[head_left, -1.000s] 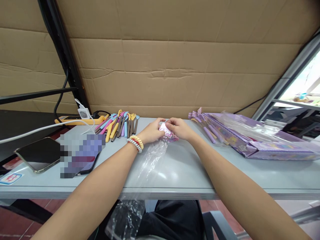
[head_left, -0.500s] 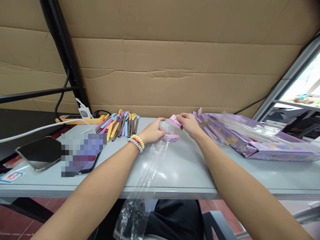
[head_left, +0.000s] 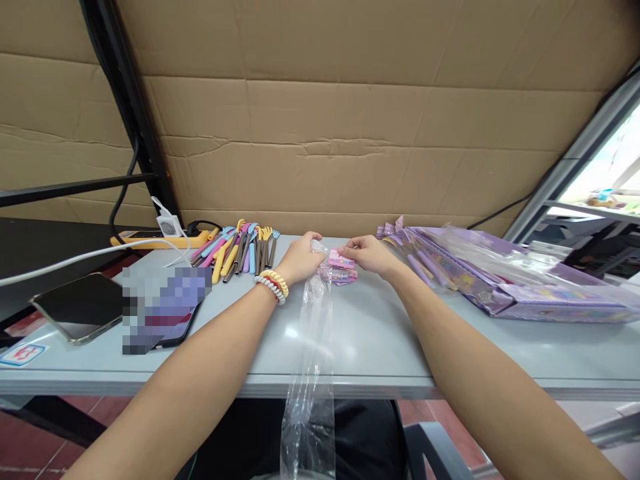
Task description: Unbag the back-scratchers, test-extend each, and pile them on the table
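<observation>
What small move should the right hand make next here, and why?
Probably ease the pink card left toward the far end of the clear plastic sleeve. The right hand pinches the card close by, near other pink pieces, while the left hand holds the sleeve at that end. Whether the sleeve's mouth is open is too small to tell.

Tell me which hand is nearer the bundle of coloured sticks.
Left. The left hand is just right of the coloured sticks, holding the clear plastic bag; the right hand is farther right, holding a pink card.
</observation>
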`<state>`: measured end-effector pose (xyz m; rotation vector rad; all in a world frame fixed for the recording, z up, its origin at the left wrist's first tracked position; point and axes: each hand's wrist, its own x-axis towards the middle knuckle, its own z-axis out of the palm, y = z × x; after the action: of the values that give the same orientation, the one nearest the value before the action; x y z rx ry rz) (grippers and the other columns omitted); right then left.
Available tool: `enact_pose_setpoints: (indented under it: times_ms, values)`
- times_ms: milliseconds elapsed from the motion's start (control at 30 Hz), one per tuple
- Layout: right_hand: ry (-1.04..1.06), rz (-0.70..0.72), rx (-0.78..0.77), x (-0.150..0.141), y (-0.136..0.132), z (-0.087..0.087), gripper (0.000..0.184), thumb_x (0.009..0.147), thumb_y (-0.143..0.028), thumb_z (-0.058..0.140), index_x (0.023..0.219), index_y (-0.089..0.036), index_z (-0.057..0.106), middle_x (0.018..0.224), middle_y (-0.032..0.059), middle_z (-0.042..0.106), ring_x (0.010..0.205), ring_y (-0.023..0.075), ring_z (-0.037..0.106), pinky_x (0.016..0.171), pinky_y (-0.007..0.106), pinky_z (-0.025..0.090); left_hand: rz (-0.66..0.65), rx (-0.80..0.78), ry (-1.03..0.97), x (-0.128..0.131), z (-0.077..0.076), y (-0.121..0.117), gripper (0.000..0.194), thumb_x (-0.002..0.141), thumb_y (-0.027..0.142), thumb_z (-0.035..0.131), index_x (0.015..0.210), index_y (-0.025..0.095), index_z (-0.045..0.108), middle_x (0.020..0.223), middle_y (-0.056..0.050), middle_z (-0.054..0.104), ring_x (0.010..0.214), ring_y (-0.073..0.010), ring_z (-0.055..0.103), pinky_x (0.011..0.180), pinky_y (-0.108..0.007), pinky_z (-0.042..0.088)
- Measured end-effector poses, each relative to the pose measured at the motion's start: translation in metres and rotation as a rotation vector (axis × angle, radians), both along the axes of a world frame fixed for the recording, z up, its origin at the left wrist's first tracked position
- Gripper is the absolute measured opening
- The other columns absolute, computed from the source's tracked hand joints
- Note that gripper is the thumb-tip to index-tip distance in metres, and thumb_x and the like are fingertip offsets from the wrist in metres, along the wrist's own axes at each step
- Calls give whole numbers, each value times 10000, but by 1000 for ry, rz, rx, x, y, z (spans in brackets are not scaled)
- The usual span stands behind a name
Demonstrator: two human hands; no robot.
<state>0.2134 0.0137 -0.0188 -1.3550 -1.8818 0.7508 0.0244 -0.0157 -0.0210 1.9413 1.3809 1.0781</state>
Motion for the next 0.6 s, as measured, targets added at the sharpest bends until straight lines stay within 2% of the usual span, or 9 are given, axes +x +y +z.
enact_pose_setpoints:
  times_ms: [167, 267, 333, 433, 600]
  values:
    - [26, 3, -26, 0, 1, -1, 366, 677, -505, 628, 587, -169, 516, 434, -57, 393, 429, 63, 301, 456, 235, 229, 183, 73, 7, -4, -1, 7, 412, 673, 178, 538, 1085, 164, 549, 664, -12, 590, 684, -187, 568, 647, -279, 403]
    - [-65, 37, -76, 0, -1, -1, 275, 707, -417, 605, 610, -171, 530, 434, -37, 454, 432, 84, 366, 464, 242, 265, 300, 124, 41, -6, -1, 9, 381, 698, 201, 537, 1078, 178, 545, 682, -25, 584, 722, -207, 571, 661, -294, 397]
    - [-157, 58, -96, -1, -3, 0, 207, 705, -357, 604, 629, -172, 547, 449, -21, 500, 445, 101, 414, 471, 246, 289, 324, 169, 47, -7, -1, 8, 385, 711, 202, 530, 1096, 184, 532, 677, -23, 573, 731, -210, 567, 661, -295, 393]
    - [-284, 40, -66, -2, -5, 0, 141, 698, -308, 600, 658, -177, 570, 480, -9, 550, 466, 117, 467, 488, 249, 324, 246, 197, 15, -5, -1, 5, 414, 710, 181, 518, 1124, 183, 511, 633, 5, 551, 682, -186, 555, 649, -279, 392]
    - [-407, -1, 45, -1, -4, -4, 147, 690, -323, 598, 652, -181, 583, 534, 11, 611, 495, 132, 512, 500, 251, 342, 29, 119, -27, 0, 0, -2, 492, 671, 137, 506, 1161, 165, 480, 611, 37, 543, 582, -141, 516, 610, -257, 394]
